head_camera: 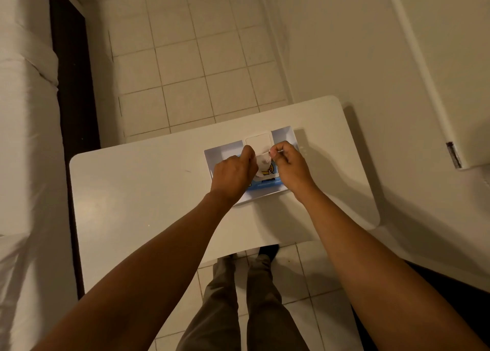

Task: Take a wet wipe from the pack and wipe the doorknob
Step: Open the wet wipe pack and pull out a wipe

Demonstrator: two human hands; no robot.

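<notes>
White, crumpled wet wipe [262,162] stands up out of the blue-and-white pack of wipes [266,182], between the two hands. One wipe visible; one pack visible. The pack's square white flip lid [258,141] is swung open toward the far side. Printed graphics in yellow and blue show on the pack's top face, partly covered by the hands.

Left hand [234,174] is curled, thumb and fingers pinched on the left side of the wipe. Right hand [287,162] is likewise curled, thumb and forefinger closed on the wipe's upper right edge. Both forearms are bare.

The pack lies inside a shallow rectangular white plastic tray [283,133], filling most of it; nothing else can be made out in the tray. One tray.

The tray sits on a white rectangular table with rounded corners [138,191], toward its far right part. One table.

Beyond and below the table: cream square floor tiles [183,59]. Two legs in grey-brown trousers [238,305] stand at the near edge. White bedding [23,112] runs along the left; a white door edge with a metal latch plate [452,154] is at the right. The doorknob is not identifiable in this view.
</notes>
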